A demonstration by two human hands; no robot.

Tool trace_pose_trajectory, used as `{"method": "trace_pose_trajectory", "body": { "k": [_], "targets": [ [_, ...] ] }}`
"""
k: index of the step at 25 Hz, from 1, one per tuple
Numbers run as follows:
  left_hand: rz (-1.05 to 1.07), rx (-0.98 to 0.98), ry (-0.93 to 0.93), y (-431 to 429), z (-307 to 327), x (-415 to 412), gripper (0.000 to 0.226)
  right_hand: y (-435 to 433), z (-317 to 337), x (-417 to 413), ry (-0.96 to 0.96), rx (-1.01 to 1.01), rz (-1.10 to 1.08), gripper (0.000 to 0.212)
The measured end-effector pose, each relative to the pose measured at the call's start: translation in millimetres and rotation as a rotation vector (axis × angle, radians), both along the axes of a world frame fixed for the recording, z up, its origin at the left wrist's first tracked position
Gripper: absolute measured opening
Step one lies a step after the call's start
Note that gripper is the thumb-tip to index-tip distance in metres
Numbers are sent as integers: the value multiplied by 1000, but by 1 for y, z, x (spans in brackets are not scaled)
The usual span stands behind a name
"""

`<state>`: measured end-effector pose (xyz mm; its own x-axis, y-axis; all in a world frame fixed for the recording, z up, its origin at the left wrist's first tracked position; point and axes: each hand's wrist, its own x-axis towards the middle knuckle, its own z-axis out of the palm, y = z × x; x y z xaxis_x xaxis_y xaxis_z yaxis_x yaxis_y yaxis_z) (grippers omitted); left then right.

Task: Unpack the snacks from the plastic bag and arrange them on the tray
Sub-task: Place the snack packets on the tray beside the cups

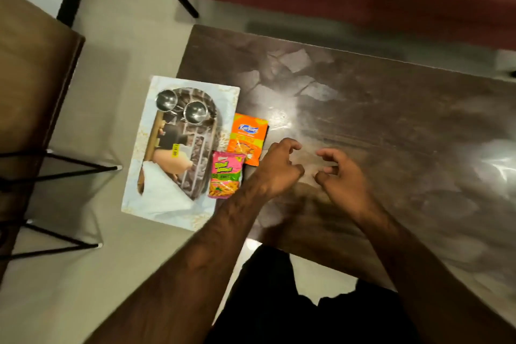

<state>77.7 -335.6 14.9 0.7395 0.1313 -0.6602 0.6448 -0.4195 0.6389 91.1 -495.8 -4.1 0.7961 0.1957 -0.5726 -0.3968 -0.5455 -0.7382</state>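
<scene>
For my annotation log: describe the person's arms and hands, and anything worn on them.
Both forearms are bare, with no sleeves in view. The left hand and right hand wear no gloves, and no rings, watch or bands show. The forearms are visibly hairy. The picture is slightly blurred.

2 snack packets [224,174] beside tray [156,204]
</scene>
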Motion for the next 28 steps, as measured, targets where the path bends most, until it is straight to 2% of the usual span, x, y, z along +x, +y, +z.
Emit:
{"method": "trace_pose_trajectory", "body": {
  "k": [7, 10, 12, 15, 21, 24, 26, 28],
  "targets": [
    [368, -1, 17, 119, -16, -47, 42, 123, -13, 0, 16, -60, 382, 44],
    [479, -22, 58, 149, -27, -70, 40, 152, -18, -1, 45, -44, 439, 37],
    [506, 0, 77, 169, -36, -82, 39, 170, -23, -2, 104, -35, 437, 31],
    [536, 45, 116, 201, -45, -97, 35, 190, -35, -6, 219, -57, 407, 33],
    [543, -9, 243, 238, -69, -111, 27, 213, -68, -22, 344, -287, 321, 44],
    [485, -67, 208, 230, -77, -104, 25, 219, -83, -25, 322, -393, 290, 39],
    [408, -113, 201, 221, -83, -100, 22, 222, -88, -31, 366, -385, 202, 33],
    [353, -148, 201, 214, -92, -101, 22, 226, -94, -37, 410, -295, 63, 40]
  ]
}}
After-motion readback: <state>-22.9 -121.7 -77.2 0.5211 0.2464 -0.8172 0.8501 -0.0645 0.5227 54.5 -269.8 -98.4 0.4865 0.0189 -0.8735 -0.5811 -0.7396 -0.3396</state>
